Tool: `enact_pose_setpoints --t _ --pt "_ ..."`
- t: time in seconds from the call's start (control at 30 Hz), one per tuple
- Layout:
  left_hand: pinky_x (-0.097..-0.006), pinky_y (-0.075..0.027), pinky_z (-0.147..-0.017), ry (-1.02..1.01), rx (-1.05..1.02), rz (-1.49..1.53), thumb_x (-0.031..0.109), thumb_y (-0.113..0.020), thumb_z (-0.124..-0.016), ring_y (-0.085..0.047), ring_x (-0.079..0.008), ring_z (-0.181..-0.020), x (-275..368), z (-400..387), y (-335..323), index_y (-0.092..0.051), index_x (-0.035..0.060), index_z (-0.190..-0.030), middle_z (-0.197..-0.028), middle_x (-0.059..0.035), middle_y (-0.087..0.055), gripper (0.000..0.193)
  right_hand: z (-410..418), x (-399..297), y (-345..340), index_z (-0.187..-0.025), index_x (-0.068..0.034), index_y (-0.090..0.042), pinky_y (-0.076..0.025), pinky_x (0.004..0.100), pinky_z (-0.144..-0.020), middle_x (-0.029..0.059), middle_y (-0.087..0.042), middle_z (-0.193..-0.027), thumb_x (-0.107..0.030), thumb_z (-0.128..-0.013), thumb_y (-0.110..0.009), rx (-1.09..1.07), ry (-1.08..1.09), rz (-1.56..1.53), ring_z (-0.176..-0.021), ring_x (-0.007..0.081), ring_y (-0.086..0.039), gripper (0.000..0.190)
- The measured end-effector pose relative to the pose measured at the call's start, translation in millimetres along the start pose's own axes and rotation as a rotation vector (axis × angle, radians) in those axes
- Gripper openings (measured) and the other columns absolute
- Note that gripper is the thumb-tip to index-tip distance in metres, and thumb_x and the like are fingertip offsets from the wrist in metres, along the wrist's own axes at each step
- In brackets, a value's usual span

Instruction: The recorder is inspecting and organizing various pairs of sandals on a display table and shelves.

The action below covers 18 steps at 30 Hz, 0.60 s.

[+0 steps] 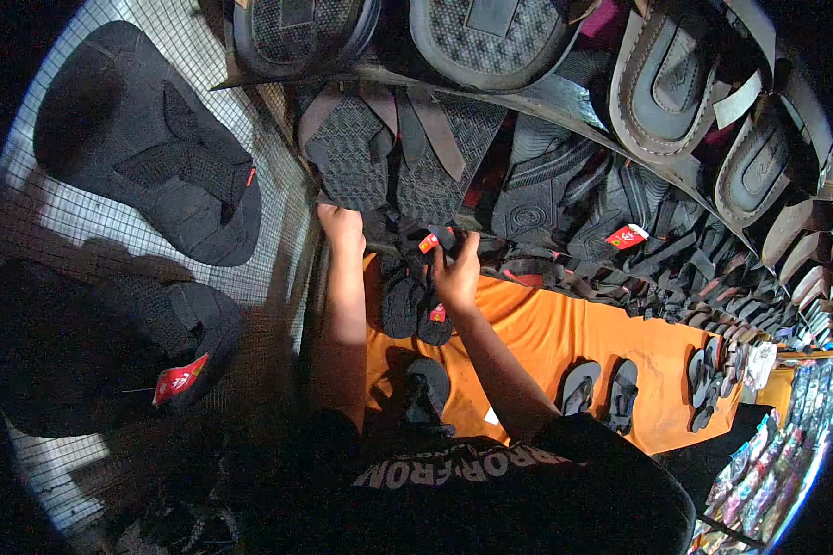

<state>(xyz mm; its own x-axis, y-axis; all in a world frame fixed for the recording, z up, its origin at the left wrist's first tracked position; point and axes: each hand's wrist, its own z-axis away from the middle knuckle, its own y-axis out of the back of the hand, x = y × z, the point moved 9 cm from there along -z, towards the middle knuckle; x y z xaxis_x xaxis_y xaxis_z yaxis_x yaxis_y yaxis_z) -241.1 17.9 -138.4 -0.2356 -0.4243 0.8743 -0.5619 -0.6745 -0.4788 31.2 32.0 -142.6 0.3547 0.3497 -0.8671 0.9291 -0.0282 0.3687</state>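
My right hand [457,272] is closed on the dark strap of a black sandal that bears a small red tag [428,243]. Under that hand hangs a pair of black sandals [406,298], one with another red tag. My left hand [342,225] is raised at the left end of the rack, just under the toe of a hanging dark flip-flop [352,152]; its fingers are turned away, so whether it grips anything is hidden. Beside that flip-flop hangs another with a woven-pattern footbed [434,166].
Overhead runs a shelf edge [548,104] with large sandals [493,41]. Black sandals hang on a wire mesh [146,146] at the left. An orange cloth [534,312] below bears several sandals [581,388]. Rows of footwear [708,277] recede to the right.
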Motion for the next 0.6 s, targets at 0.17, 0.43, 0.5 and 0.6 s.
enact_pose_setpoints --t 0.17,0.43,0.5,0.6 --pt "-0.0338 -0.051 -0.089 0.073 0.026 -0.206 0.018 -0.068 -0.100 -0.064 -0.0162 -0.102 -4.4 0.9 5.5 -0.067 -0.0001 -0.121 -0.115 -0.0029 -0.071 0.028 -2.1 3.7 -1.6 -0.127 0.002 -0.045 -0.052 0.0420 -0.092 0.0268 -0.066 -0.117 0.000 -0.091 -0.069 0.010 -0.006 -0.019 -0.110 0.0453 -0.066 0.044" --pt "-0.0306 -0.042 -0.063 0.086 0.095 -0.208 0.015 -0.063 -0.101 -0.052 -0.0089 -0.070 -32.7 -7.0 39.3 -0.068 0.0024 -0.096 -0.087 0.0006 -0.067 0.014 -4.7 -14.2 -1.9 -0.125 0.003 -0.047 -0.053 0.0425 -0.091 0.0257 -0.067 -0.112 0.001 -0.091 -0.069 0.079 0.016 -0.074 -0.104 0.0442 -0.068 0.041" --pt "-0.0338 -0.045 -0.063 -0.044 0.043 -0.217 0.011 -0.064 -0.098 -0.057 -0.0135 -0.069 -26.1 -13.9 38.6 -0.066 -0.0006 -0.097 -0.082 -0.0012 -0.066 0.012 -2.6 -8.3 -11.4 -0.124 0.003 -0.047 -0.053 0.0425 -0.090 0.0257 -0.068 -0.111 0.002 -0.091 -0.068 0.051 -0.107 -0.077 -0.104 0.0439 -0.068 0.040" --pt "-0.0432 -0.050 -0.084 -0.095 -0.009 -0.855 -0.006 -0.055 -0.089 -0.064 -0.0370 -0.086 -22.4 -5.7 41.4 -0.064 -0.0082 -0.099 -0.099 -0.0178 -0.068 0.014 -4.4 -14.7 -12.2 -0.119 0.002 -0.048 -0.053 0.0459 -0.085 0.0281 -0.068 -0.107 -0.002 -0.091 -0.070 0.105 -0.003 -0.018 -0.102 0.0484 -0.067 0.036"
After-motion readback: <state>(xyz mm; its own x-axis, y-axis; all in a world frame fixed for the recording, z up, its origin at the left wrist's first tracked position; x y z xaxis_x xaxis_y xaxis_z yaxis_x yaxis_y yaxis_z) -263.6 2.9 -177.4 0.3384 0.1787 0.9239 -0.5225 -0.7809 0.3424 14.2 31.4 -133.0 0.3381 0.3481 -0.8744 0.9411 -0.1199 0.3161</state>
